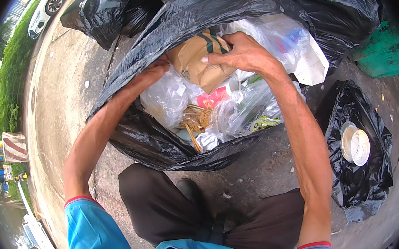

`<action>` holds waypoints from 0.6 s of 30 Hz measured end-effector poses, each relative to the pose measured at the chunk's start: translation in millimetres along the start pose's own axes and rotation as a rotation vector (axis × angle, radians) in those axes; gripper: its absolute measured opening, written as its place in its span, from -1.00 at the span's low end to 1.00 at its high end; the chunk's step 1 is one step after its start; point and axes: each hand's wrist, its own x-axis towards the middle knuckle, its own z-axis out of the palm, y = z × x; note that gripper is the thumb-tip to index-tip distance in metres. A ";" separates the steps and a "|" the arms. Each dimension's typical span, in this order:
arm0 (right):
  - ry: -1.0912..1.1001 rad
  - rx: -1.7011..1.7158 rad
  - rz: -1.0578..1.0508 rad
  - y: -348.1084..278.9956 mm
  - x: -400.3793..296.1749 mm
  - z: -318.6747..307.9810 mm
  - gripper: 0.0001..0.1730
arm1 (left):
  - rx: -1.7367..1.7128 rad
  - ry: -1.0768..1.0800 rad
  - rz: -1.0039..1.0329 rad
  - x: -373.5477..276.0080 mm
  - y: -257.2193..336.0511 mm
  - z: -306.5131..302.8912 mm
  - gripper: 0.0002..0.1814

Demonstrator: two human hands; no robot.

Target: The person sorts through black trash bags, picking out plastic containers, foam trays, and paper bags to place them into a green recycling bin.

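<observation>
A brown paper bag (197, 65) with dark green stripes is in my right hand (237, 54), the thumb pressed on its front. My left hand (156, 71) reaches under the rim of a large black plastic garbage bag (209, 6), close to the paper bag's left edge. Its fingertips are partly hidden, so its grip is unclear. Below my hands, the wide-mouthed garbage bag holds clear plastic bags (166, 99), a red-and-white container (213, 97), noodle-like food waste (197, 119), wooden chopsticks (192, 136) and crumpled white paper (207, 140).
A white carton (310, 63) leans at the bag's right edge. Farther right, a smaller black bag (367, 184) holds round clear plastic containers (358, 145). More black bags (99, 17) and a green bin (383, 51) stand around. Cars (44, 11) and a hedge (10, 88) line the left.
</observation>
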 end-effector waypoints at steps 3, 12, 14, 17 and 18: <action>-0.008 -0.104 -0.056 -14.1 -9.5 2.3 -0.41 | -0.607 -0.048 -0.139 1.1 0.8 -37.7 -0.61; 0.290 -0.254 -0.466 -103.5 -64.3 111.3 -0.66 | -0.625 -0.090 -0.153 -12.6 42.6 -52.3 -0.52; 0.252 -0.274 -0.470 -102.9 -66.7 123.1 -0.61 | -0.564 -0.150 -0.132 -14.7 66.6 -44.3 -0.49; 0.261 -0.219 -0.562 -104.7 -72.0 118.7 -0.59 | -0.512 -0.222 -0.124 -29.9 104.2 -43.8 -0.39; 0.108 -0.188 -0.559 -109.9 -70.7 113.7 -0.54 | -0.407 -0.170 -0.045 -28.1 92.6 -52.6 -0.36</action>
